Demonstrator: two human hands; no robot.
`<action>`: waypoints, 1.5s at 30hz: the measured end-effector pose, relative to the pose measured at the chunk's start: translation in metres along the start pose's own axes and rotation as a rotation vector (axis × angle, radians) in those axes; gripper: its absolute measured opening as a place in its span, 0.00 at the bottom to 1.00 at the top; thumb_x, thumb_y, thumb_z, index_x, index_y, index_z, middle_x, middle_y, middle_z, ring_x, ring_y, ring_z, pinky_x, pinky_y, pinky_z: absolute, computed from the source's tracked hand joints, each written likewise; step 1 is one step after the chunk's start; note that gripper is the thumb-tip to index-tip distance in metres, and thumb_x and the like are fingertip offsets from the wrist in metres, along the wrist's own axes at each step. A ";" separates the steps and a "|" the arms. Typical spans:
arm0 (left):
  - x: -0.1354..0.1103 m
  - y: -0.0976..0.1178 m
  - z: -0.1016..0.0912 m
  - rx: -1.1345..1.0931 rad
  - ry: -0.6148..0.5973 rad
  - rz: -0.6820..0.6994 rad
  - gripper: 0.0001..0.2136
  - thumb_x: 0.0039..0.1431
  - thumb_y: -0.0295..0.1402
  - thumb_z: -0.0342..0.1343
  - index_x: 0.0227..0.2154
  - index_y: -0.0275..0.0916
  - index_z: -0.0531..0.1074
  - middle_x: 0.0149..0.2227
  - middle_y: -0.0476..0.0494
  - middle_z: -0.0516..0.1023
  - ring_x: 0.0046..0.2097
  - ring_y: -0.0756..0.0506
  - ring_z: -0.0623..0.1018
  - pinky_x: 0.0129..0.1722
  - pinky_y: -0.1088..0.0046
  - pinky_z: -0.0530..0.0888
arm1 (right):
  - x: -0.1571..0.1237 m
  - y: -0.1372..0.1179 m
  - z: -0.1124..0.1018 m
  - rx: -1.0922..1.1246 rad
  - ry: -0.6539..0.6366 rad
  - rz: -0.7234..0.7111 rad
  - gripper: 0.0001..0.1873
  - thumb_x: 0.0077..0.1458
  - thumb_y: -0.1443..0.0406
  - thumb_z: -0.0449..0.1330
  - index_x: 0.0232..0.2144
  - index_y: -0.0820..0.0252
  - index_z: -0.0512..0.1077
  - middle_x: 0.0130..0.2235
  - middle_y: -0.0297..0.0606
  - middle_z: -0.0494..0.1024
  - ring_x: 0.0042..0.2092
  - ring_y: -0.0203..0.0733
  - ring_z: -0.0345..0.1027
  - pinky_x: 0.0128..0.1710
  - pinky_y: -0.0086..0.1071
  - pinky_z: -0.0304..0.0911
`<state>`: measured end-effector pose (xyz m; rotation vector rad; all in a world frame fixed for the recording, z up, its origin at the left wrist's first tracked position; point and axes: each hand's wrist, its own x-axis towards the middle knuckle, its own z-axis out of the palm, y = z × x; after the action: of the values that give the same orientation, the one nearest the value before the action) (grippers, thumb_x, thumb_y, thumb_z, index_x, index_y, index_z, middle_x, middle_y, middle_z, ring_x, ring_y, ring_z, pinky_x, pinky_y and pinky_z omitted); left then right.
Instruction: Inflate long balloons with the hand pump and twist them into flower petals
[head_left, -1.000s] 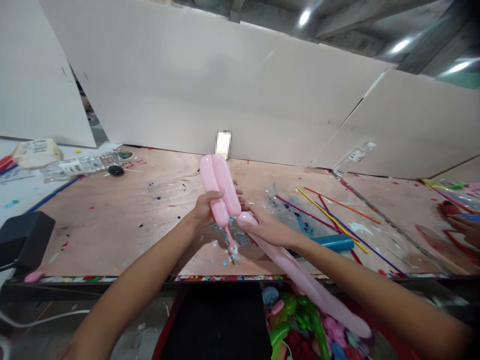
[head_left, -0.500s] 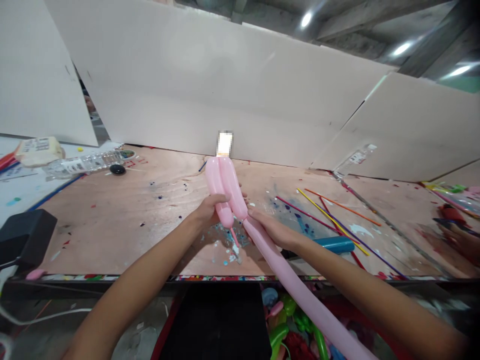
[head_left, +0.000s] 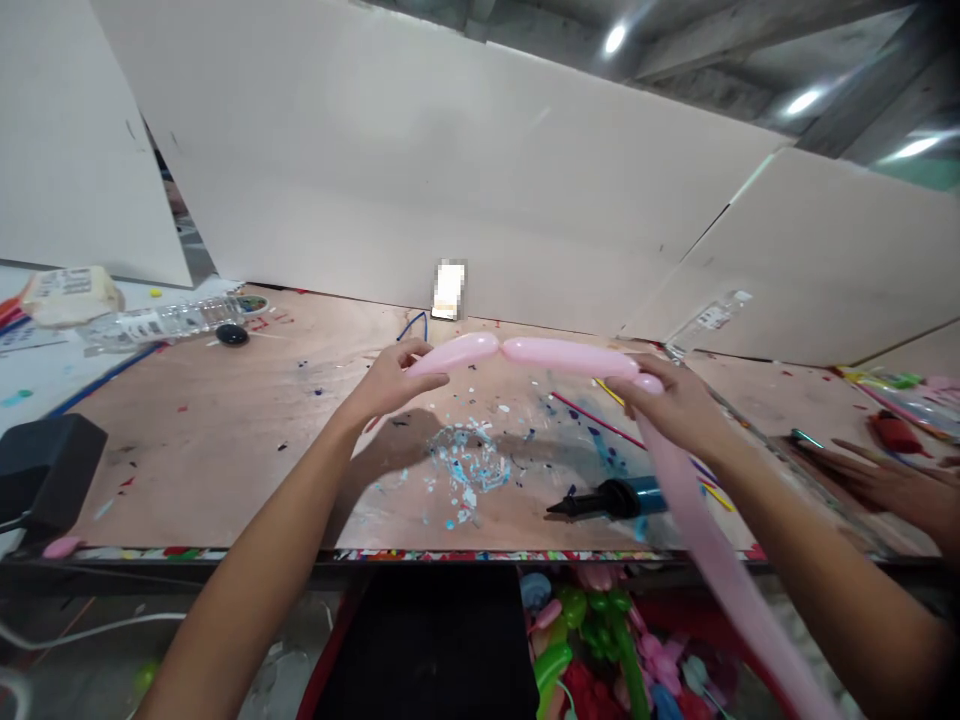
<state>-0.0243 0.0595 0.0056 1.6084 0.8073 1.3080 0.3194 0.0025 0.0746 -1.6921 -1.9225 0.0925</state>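
Observation:
A long pink modelling balloon (head_left: 566, 356) is stretched sideways above the table between my two hands. A twist near its middle parts it into two segments. My left hand (head_left: 394, 380) is closed around the left segment's end, thumb below and fingers above. My right hand (head_left: 671, 400) pinches the balloon at the right end of the other segment, where a small bulge shows beside the thumb. From there the long uninflated-looking or untwisted part runs down past my right forearm and out of view. Beneath it lies a hand pump (head_left: 611, 497) with a black nozzle and blue barrel.
A phone-like bright screen (head_left: 449, 290) leans on the white partition (head_left: 420, 180). Uninflated balloons (head_left: 600, 418) lie right of the pump. Plastic bottles (head_left: 165, 322), a black box (head_left: 52, 470) and a co-worker's hand (head_left: 892, 485) flank the work area. Balloons (head_left: 600, 640) fill the space below.
The folded pink segments have been spread apart into a nearly level line. My left hand moved left and up, my right hand right and up. The pump's nozzle now shows.

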 end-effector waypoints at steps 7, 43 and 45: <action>-0.005 0.003 -0.004 0.049 -0.283 -0.160 0.13 0.54 0.35 0.57 0.42 0.40 0.71 0.30 0.43 0.74 0.25 0.48 0.74 0.18 0.78 0.64 | -0.006 0.010 -0.024 -0.271 0.200 -0.246 0.20 0.53 0.56 0.59 0.47 0.57 0.72 0.41 0.41 0.79 0.41 0.46 0.72 0.41 0.34 0.63; -0.005 -0.004 -0.003 0.246 -0.465 -0.224 0.14 0.48 0.38 0.60 0.37 0.39 0.68 0.27 0.47 0.70 0.21 0.51 0.70 0.16 0.78 0.63 | 0.002 0.021 0.008 -0.247 0.270 -0.359 0.17 0.55 0.56 0.58 0.46 0.54 0.73 0.40 0.39 0.79 0.40 0.48 0.73 0.38 0.38 0.66; -0.004 -0.005 -0.003 0.171 -0.468 -0.234 0.12 0.50 0.37 0.59 0.35 0.38 0.69 0.27 0.46 0.71 0.23 0.50 0.72 0.18 0.78 0.65 | 0.003 0.022 0.010 -0.235 0.269 -0.362 0.17 0.55 0.57 0.58 0.45 0.55 0.73 0.40 0.40 0.79 0.40 0.48 0.74 0.37 0.37 0.66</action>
<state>-0.0281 0.0584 -0.0002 1.7969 0.7964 0.6729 0.3345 0.0123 0.0584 -1.3811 -2.0532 -0.4918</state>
